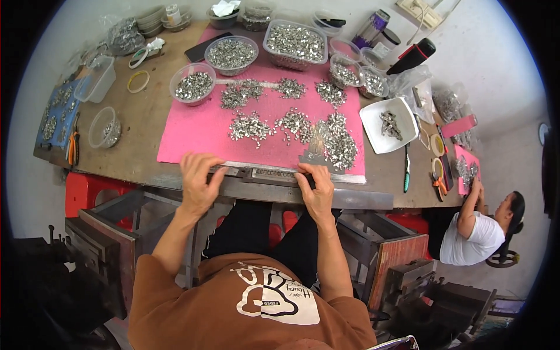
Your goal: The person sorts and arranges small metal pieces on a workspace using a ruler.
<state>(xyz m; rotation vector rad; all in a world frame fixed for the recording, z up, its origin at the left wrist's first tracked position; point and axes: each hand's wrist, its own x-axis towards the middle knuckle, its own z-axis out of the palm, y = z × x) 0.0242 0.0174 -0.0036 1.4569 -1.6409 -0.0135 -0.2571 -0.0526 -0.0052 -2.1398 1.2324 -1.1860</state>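
A slotted metal bar (271,174), with a row of small pieces along its slot, lies at the front edge of a pink mat (192,137). My left hand (201,181) is at the bar's left end, thumb and fingers apart. Around the bar's right end, the thumb and bent fingers of my right hand (318,191) close; their exact contact is partly hidden. Just beyond that hand, a flat grey metal plate (313,158) rests on the mat. Small shiny metal parts lie in piles, such as the large one (340,143) at right and another (249,128) at centre-left.
Tubs of metal parts (294,44) line the back. A white tray (379,128) stands right, near a green-handled toothbrush (407,172) and orange-handled pliers (438,185). More pliers (73,146) lie left by a clear tub (105,128). Another person (475,233) works at far right.
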